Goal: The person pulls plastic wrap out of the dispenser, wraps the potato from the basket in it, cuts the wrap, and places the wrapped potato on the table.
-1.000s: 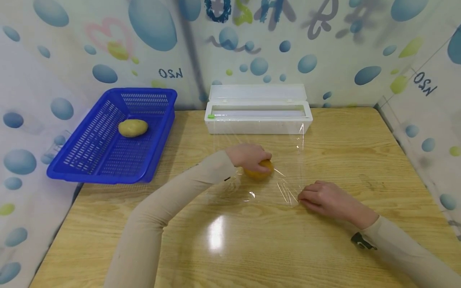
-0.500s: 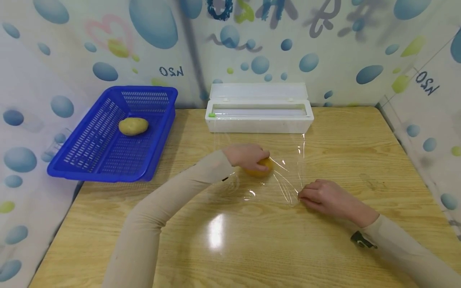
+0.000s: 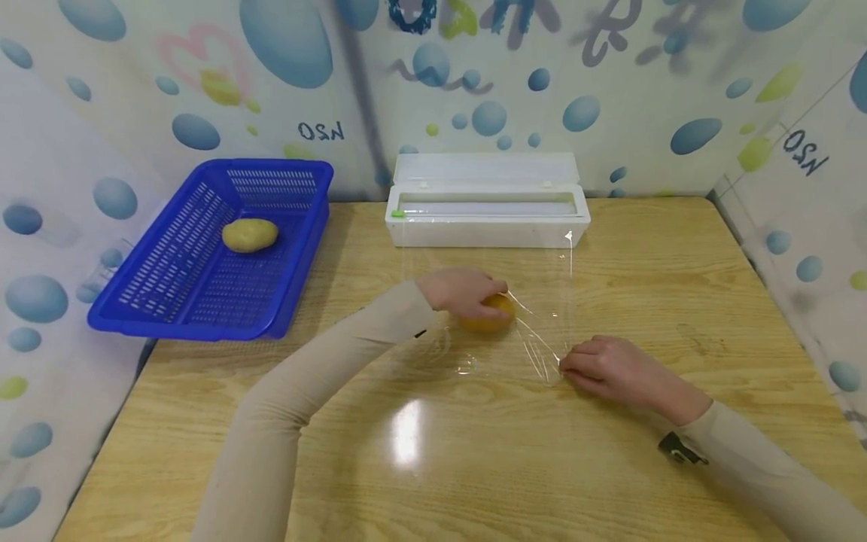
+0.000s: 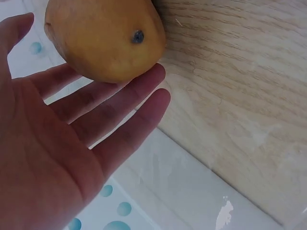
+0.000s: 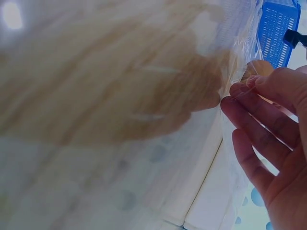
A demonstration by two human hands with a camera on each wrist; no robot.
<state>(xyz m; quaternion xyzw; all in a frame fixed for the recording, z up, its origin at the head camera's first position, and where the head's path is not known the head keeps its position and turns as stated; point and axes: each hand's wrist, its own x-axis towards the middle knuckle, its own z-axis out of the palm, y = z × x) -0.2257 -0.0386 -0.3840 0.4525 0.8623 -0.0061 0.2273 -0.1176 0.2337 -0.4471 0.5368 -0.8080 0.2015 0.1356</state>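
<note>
Touching the orange fruit (image 3: 484, 325) with straight, spread fingers (image 4: 129, 132), the left hand (image 3: 466, 293) lies over it near the middle of the table (image 3: 488, 474), its thumb standing apart in the left wrist view. The right hand (image 3: 612, 374) pinches a corner of the clear film (image 3: 501, 363) between thumb and forefinger, creases running from there toward the fruit. That film stretches from a white box (image 3: 488, 236) with its lid (image 3: 484, 168) raised. At the left, a blue basket (image 3: 287, 290) holds one potato (image 3: 250, 235).
</note>
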